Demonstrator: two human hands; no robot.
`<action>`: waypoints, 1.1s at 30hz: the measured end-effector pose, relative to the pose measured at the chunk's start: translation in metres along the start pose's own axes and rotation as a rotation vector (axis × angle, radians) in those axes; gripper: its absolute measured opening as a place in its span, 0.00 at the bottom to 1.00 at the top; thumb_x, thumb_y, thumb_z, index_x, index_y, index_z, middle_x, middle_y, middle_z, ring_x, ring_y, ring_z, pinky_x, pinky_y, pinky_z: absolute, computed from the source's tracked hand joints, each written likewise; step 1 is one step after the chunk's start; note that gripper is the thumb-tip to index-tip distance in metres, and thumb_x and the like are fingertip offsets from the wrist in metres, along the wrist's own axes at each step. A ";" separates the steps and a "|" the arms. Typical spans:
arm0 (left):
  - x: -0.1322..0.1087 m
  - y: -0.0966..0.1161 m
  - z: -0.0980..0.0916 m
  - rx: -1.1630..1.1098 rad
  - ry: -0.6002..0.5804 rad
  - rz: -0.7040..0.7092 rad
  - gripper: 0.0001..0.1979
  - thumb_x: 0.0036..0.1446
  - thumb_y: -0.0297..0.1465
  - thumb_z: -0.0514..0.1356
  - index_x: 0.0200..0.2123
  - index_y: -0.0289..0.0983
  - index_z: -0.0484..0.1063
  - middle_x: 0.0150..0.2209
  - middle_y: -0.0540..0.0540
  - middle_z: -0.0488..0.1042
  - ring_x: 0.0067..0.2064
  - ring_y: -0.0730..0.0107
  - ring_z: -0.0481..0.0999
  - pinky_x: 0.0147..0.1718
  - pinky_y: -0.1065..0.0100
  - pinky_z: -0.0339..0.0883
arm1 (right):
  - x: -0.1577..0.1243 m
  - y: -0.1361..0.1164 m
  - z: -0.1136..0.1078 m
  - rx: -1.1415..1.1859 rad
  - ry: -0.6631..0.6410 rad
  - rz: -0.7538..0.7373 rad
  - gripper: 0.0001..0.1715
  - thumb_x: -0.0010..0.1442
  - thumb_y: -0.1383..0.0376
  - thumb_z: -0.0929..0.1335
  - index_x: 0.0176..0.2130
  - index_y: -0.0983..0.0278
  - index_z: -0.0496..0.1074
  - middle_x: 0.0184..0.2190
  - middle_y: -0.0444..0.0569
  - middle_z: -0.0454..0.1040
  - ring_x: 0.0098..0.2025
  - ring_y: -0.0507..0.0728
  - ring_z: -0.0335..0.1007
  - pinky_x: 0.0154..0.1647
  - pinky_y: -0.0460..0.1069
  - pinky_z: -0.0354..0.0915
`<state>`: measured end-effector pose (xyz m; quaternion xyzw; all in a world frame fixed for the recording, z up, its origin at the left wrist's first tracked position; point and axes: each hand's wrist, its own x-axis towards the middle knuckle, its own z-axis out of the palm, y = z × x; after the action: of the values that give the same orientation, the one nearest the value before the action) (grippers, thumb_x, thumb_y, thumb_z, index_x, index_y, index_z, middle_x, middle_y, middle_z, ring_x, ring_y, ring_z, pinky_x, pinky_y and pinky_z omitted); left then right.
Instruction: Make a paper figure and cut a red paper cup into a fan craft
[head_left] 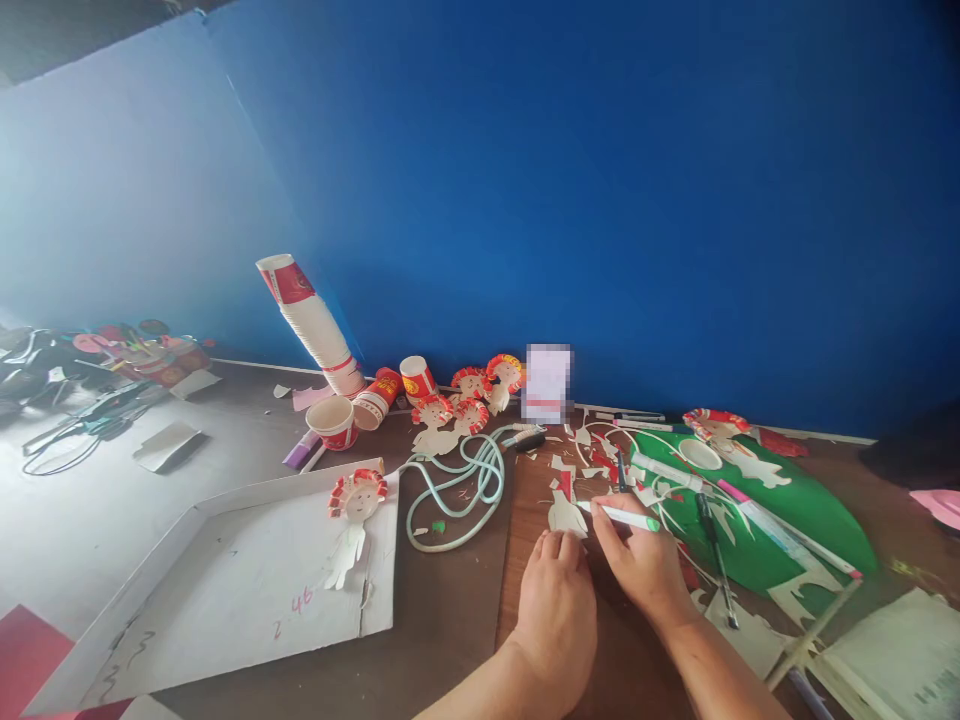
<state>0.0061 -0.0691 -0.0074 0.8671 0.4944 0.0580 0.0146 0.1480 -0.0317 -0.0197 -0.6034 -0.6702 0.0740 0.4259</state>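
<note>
My right hand (639, 560) grips a white marker with a green cap (622, 516), its tip on a small paper cut-out figure (564, 516) lying on the brown table. Just left of it, my left hand (556, 600) rests palm down with curled fingers, its fingertips touching the bottom edge of the cut-out. Paper scraps in red and white lie scattered just beyond both hands.
A white cardboard tray (225, 590) with a paper-cup doll (354, 510) lies at left. A coiled pale-green cable (465, 480), a leaning stack of paper cups (311, 325), loose cups and more dolls (465, 400) stand behind. A green sheet (780, 510) with pens lies at right.
</note>
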 end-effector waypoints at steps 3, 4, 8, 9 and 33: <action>-0.001 0.000 -0.002 -0.003 -0.023 0.014 0.19 0.59 0.30 0.52 0.50 0.27 0.71 0.48 0.36 0.70 0.51 0.58 0.67 0.56 0.58 0.60 | 0.000 0.000 0.000 -0.013 -0.017 -0.002 0.09 0.62 0.59 0.64 0.36 0.62 0.69 0.31 0.49 0.77 0.33 0.56 0.75 0.34 0.48 0.69; -0.002 0.000 -0.002 -0.008 -0.024 0.011 0.20 0.59 0.30 0.53 0.51 0.27 0.70 0.49 0.36 0.69 0.51 0.58 0.66 0.56 0.58 0.60 | 0.000 0.000 0.000 -0.012 -0.021 0.001 0.09 0.62 0.59 0.64 0.36 0.62 0.69 0.31 0.49 0.77 0.32 0.56 0.75 0.34 0.48 0.69; -0.003 0.001 -0.003 -0.032 -0.004 -0.019 0.23 0.58 0.31 0.53 0.55 0.27 0.66 0.51 0.36 0.68 0.53 0.57 0.65 0.57 0.58 0.57 | 0.001 -0.001 0.000 -0.006 -0.024 0.002 0.09 0.62 0.59 0.64 0.36 0.61 0.69 0.32 0.49 0.77 0.33 0.56 0.74 0.35 0.48 0.68; -0.003 0.001 -0.004 -0.034 -0.003 -0.019 0.23 0.58 0.31 0.53 0.56 0.28 0.66 0.51 0.37 0.68 0.52 0.58 0.65 0.57 0.58 0.57 | 0.001 -0.002 0.000 -0.003 -0.025 -0.005 0.08 0.62 0.60 0.64 0.36 0.61 0.69 0.32 0.49 0.77 0.33 0.56 0.74 0.35 0.48 0.68; -0.007 0.008 -0.005 0.039 -0.004 -0.015 0.22 0.56 0.28 0.56 0.54 0.28 0.69 0.50 0.34 0.70 0.52 0.57 0.66 0.57 0.58 0.58 | 0.001 -0.008 -0.003 0.002 -0.120 -0.011 0.07 0.60 0.61 0.64 0.31 0.60 0.68 0.26 0.46 0.75 0.28 0.55 0.72 0.32 0.47 0.66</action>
<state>0.0093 -0.0792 -0.0027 0.8637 0.5018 0.0466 -0.0010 0.1442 -0.0348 -0.0123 -0.5937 -0.6978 0.1084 0.3858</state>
